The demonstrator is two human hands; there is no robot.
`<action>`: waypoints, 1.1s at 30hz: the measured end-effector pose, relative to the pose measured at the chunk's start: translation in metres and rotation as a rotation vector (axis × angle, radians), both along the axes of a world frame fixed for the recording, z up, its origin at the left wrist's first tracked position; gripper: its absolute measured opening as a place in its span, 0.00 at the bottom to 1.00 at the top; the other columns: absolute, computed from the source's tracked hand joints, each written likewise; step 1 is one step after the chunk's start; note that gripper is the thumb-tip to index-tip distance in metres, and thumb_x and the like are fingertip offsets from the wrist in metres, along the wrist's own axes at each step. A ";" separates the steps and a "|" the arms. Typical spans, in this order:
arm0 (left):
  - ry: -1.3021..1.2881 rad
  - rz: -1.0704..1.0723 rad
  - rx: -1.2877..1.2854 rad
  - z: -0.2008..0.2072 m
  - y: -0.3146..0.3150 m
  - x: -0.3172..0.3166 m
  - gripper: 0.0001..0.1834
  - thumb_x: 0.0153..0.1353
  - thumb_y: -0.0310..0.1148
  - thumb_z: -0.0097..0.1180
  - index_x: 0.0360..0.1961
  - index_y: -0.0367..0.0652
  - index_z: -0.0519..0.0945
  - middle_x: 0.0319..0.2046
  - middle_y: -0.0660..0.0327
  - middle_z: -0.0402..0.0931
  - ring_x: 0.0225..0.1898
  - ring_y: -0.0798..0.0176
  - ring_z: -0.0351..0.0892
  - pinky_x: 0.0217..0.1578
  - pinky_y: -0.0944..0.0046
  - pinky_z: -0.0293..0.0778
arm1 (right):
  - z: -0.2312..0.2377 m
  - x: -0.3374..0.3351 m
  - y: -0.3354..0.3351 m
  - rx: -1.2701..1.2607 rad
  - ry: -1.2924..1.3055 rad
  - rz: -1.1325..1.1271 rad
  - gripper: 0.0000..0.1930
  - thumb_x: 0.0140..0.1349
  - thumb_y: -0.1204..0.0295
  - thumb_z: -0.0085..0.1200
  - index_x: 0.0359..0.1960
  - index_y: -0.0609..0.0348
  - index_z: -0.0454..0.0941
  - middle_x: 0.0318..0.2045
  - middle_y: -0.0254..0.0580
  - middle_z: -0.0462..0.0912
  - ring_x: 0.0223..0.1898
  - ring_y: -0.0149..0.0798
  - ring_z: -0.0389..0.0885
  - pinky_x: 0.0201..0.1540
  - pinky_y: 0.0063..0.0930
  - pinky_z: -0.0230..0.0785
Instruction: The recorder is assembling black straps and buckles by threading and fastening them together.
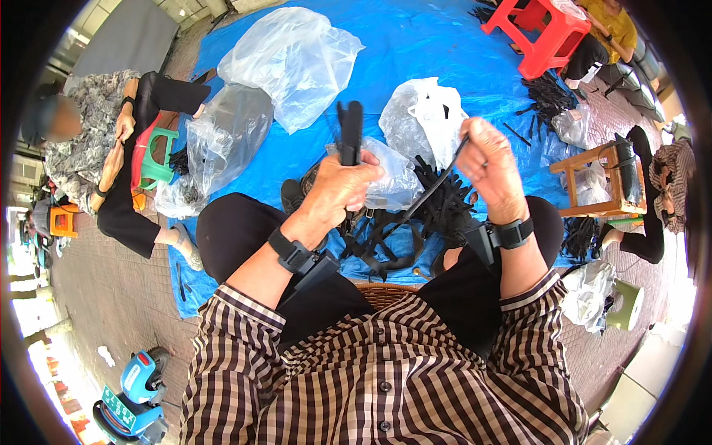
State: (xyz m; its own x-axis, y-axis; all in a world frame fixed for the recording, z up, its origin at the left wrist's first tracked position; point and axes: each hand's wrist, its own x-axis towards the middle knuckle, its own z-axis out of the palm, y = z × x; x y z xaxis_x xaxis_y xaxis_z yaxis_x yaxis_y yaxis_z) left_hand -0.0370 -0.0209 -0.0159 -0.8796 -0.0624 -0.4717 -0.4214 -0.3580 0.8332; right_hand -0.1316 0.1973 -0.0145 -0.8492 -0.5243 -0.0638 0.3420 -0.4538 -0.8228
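The black bundle [351, 135] in my left fingers [367, 172] looks smooth, faintly shiny; the black strip [446, 176] in my right fingers [480, 139], matt. The blue sheet [426, 48] is creased, glossy plastic, the far bags [289, 59] clear, shiny plastic, the far-right red stool [544, 52] glossy plastic. Near, the basket [383, 294] is rough wicker, my shirt [389, 356] matt cloth.

White characters on green plate [119, 410] of blue scooter [138, 381].

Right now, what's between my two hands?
In the head view, a thin black strip slants from your right hand, with clear plastic behind it.
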 end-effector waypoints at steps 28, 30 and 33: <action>0.071 -0.165 -0.109 0.018 0.009 0.010 0.09 0.52 0.28 0.58 0.32 0.35 0.75 0.18 0.59 0.75 0.10 0.79 0.60 0.09 0.78 0.51 | -0.032 0.040 -0.032 -0.078 -0.580 0.166 0.26 0.65 0.51 0.40 0.44 0.67 0.70 0.31 0.41 0.73 0.35 0.37 0.75 0.35 0.27 0.71; 0.096 -0.177 -0.162 0.015 0.011 0.011 0.09 0.51 0.28 0.59 0.32 0.36 0.75 0.17 0.60 0.74 0.10 0.79 0.60 0.09 0.78 0.51 | -0.030 0.042 -0.036 -0.085 -0.607 0.134 0.26 0.65 0.52 0.39 0.44 0.69 0.69 0.35 0.45 0.74 0.39 0.41 0.76 0.46 0.35 0.72; 0.185 -0.183 -0.240 0.011 0.012 0.011 0.09 0.52 0.30 0.59 0.33 0.37 0.76 0.16 0.63 0.73 0.11 0.78 0.61 0.10 0.77 0.53 | -0.023 0.046 -0.041 -0.094 -0.652 0.091 0.27 0.65 0.52 0.39 0.44 0.71 0.68 0.35 0.46 0.74 0.42 0.42 0.75 0.48 0.37 0.72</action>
State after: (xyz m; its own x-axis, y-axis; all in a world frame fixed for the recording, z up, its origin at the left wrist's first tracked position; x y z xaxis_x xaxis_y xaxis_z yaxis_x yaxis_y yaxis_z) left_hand -0.0256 -0.0091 -0.0047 -0.9555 0.0141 -0.2947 -0.2949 -0.0754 0.9526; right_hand -0.0860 0.1561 -0.0371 -0.6042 -0.6205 -0.4998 0.7967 -0.4591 -0.3931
